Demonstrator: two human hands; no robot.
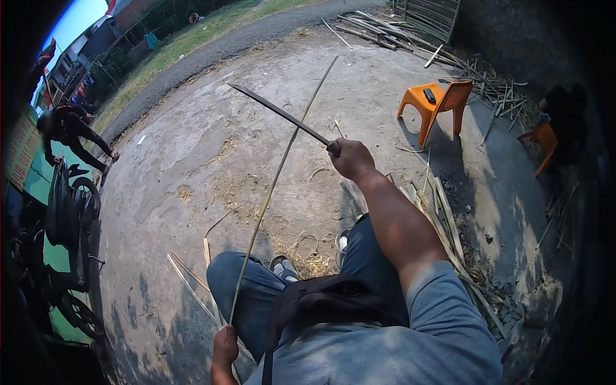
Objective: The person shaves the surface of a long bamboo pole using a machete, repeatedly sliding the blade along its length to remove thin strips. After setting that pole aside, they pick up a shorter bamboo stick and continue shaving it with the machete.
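My right hand (353, 160) is closed round the handle of a long machete (276, 110), stretched out ahead of me. Its dark blade points to the upper left and crosses a long thin bamboo strip (274, 179) in the view; whether they touch I cannot tell. Low in the view, beside my bent knee, my left hand (225, 343) grips the near end of that strip, which runs up and away past the blade. Several pale split strips (187, 280) lie on the ground next to my left hand.
An orange chair (425, 115) holds a dark object (430, 95). Bamboo pieces (447, 215) lie at my right, with more (385, 32) behind the chair. A person (70, 125) bends beside a motorcycle (67, 218) at left; another person (564, 115) sits far right.
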